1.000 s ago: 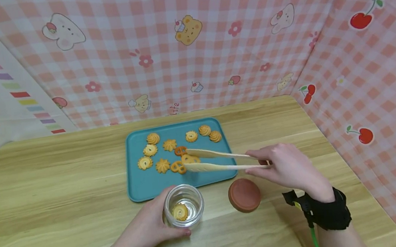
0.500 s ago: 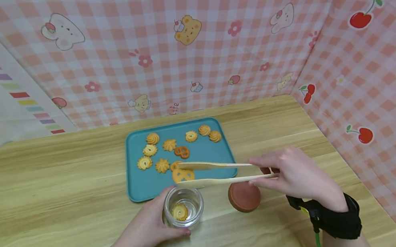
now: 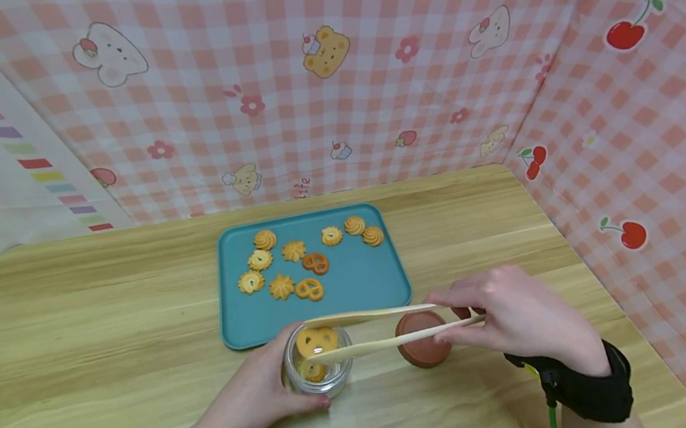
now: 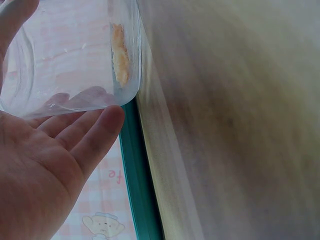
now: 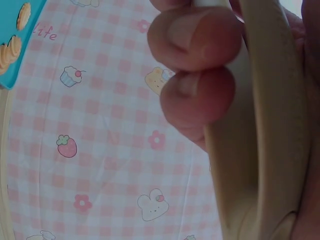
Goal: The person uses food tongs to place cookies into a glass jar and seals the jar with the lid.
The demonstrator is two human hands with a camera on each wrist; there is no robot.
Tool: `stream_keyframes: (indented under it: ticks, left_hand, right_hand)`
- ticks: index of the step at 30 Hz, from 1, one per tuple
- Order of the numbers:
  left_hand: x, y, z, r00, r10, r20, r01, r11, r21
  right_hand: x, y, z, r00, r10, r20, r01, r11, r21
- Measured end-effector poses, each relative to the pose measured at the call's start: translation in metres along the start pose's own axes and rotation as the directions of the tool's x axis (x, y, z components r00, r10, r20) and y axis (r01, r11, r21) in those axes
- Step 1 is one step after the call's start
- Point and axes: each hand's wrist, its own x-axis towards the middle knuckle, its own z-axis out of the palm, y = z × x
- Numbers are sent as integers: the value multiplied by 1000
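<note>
My left hand (image 3: 267,389) grips a clear glass jar (image 3: 342,376) around its side, thumb at the front; the left wrist view shows the fingers along the jar wall. Inside, a round scalloped cookie (image 4: 120,57) lies at the bottom. My right hand (image 3: 500,312) holds pale wooden tongs (image 3: 418,334) by their arms, with the tips spanning the jar's mouth. Between those tips a larger yellow biscuit with holes (image 3: 315,340) sits at the mouth, overlapping the cookie in the head view. In the right wrist view, fingers (image 5: 195,42) curl on the tongs.
Behind the jar lies a blue tray (image 3: 363,288) bearing several swirl and flower cookies plus two pretzels, one brown (image 3: 315,264) and one golden (image 3: 310,289). A reddish-brown round lid (image 3: 425,352) rests on the wooden table (image 3: 109,322) under the tongs. Pink checked cloth walls (image 3: 369,100) enclose the back and right.
The tongs have carried the yellow biscuit off the tray, toward me and slightly left, to the jar's mouth. Both pretzels now show fully. My left hand and the jar have stayed put.
</note>
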Motion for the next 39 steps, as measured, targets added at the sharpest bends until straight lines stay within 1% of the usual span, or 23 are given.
stream_keyframes:
  ticks: [4,7,10,18,22,28,34,39]
  left_hand:
    - [1,-1,0,1000,-8,-3,8,1000,0]
    - [1,-1,1,1000,1,-7,-1,1000,6]
    - [1,0,1,1000,-2,-9,2,1000,7]
    - [1,0,0,1000,-5,-8,5,1000,5]
    - [1,-1,1,1000,-2,-6,2,1000,7]
    - [1,0,1,1000,2,-10,-2,1000,13]
    - [1,0,2,1000,8,-15,-8,1000,19]
    - [0,0,1,999,27,-24,-26,1000,9]
  right_hand:
    - [1,-1,1,1000,5,22,-5,1000,11]
    - [1,-1,1,1000,4,28,-4,1000,14]
    - [2,-2,1,999,7,42,-8,1000,13]
    - [2,-3,2,997,35,74,-36,999,9]
    - [3,-4,3,996,40,76,-41,999,9]
    - [3,-4,3,998,30,58,-30,1000,-6]
    - [3,-4,4,994,75,85,-77,997,15]
    - [4,-1,5,996,74,55,-74,997,-7]
